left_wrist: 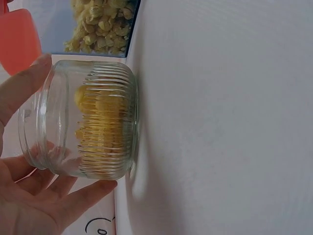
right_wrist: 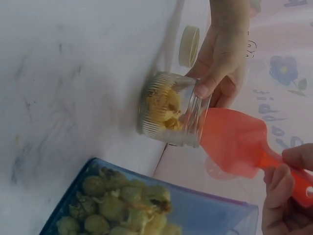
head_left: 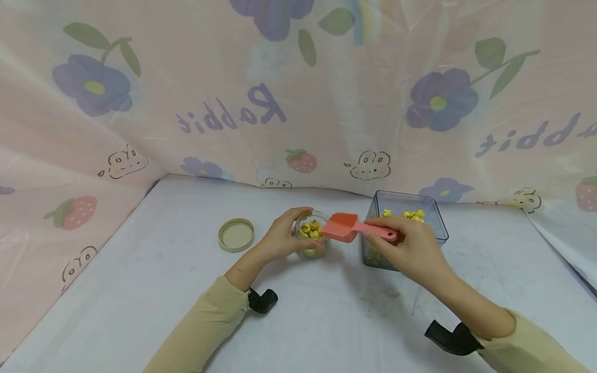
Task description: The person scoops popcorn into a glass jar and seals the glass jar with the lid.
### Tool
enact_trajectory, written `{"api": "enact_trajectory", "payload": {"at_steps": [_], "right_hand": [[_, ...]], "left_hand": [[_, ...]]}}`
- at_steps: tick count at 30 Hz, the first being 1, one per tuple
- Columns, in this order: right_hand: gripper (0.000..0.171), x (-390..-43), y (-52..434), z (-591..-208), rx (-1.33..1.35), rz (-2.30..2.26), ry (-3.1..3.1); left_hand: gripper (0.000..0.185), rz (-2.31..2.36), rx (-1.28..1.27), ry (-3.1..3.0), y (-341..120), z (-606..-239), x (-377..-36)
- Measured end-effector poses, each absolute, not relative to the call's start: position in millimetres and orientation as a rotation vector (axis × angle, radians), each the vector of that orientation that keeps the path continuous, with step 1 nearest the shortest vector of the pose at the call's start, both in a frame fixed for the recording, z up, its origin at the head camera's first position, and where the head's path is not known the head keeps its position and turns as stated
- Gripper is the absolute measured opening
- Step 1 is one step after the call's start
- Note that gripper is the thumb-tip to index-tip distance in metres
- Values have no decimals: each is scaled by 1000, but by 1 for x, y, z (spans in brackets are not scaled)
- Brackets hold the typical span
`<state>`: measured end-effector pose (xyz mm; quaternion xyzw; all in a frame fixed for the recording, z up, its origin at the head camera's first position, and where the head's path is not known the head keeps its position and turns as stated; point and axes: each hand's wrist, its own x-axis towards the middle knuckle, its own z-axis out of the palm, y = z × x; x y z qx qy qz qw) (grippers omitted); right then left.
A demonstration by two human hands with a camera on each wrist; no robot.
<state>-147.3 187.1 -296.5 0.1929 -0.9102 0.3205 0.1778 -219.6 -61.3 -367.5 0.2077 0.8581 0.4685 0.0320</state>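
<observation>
A small ribbed glass jar stands on the white table, partly filled with yellow dried flower buds. My left hand grips the jar from its left side, thumb and fingers curled round it. My right hand pinches the handle of a salmon-pink plastic scoop, whose bowl hovers at the jar's mouth. Behind the right hand stands a clear blue square container holding more yellow buds.
The jar's beige lid lies flat on the table left of the jar. A pink flower-printed curtain closes off the back and both sides. Black wrist mounts sit under both sleeves.
</observation>
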Motion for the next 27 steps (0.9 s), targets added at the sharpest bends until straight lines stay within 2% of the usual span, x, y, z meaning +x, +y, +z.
{"api": "enact_trajectory", "payload": {"at_steps": [27], "right_hand": [[21, -136, 206, -331, 501, 936, -2578]], "left_hand": [[82, 1437, 635, 2642, -61, -368, -220]]}}
